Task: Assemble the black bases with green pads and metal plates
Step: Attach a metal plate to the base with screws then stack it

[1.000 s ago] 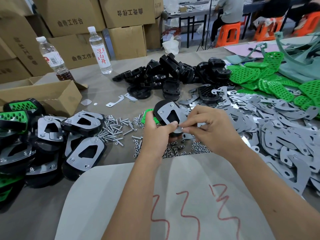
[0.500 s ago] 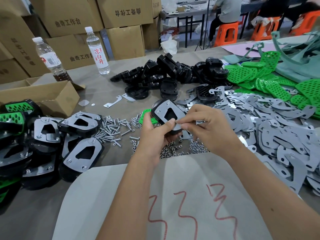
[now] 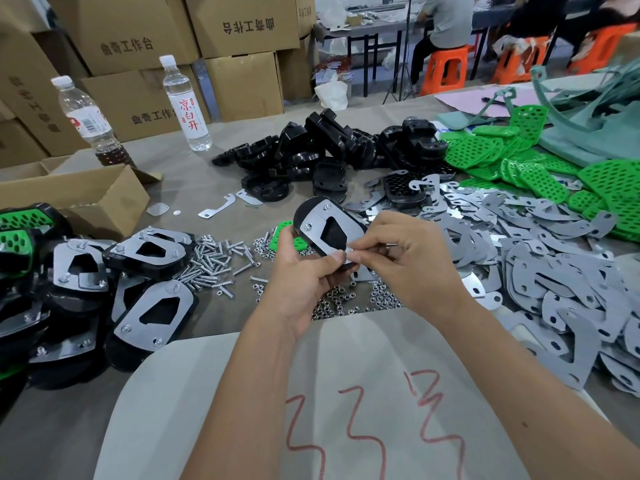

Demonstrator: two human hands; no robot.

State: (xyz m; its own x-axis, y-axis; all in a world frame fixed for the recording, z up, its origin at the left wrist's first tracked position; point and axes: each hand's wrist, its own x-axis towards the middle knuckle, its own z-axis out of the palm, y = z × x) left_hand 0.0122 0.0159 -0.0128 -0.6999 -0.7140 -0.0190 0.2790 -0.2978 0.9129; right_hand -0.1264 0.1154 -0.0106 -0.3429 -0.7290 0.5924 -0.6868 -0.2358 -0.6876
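Head camera looks down on a work table (image 3: 194, 168) where both hands meet over a scatter of small nuts (image 3: 349, 303). Left hand (image 3: 304, 275) curls its fingers round a black base (image 3: 323, 230) that carries a metal plate (image 3: 334, 225) on its upturned face, holding it tilted above the table, thumb pressed near the plate's near corner. Right hand (image 3: 408, 261) pinches at that same corner with thumb and forefinger; whatever small part sits between the fingertips is too tiny to make out. Two screw heads show on the plate's far and left corners. A green pad (image 3: 285, 233) peeks out just behind the left hand, lying on the table. To the left, a heap of loose screws (image 3: 214, 258) lies beside a cluster of finished assemblies (image 3: 152, 310), black bases with plates fastened on, some showing green pads. Farther back, a pile of bare black bases (image 3: 332, 147) sits mid-table, with a mound of perforated green pads (image 3: 512, 157) to its right and a wide spread of loose metal plates (image 3: 540, 268) covering the right side. A grey sheet with red scrawl (image 3: 363, 410) lies under the forearms. Two water bottles (image 3: 185, 102) stand at the back left near an open cardboard box (image 3: 90, 199), with stacked cartons (image 3: 145, 43) behind them.
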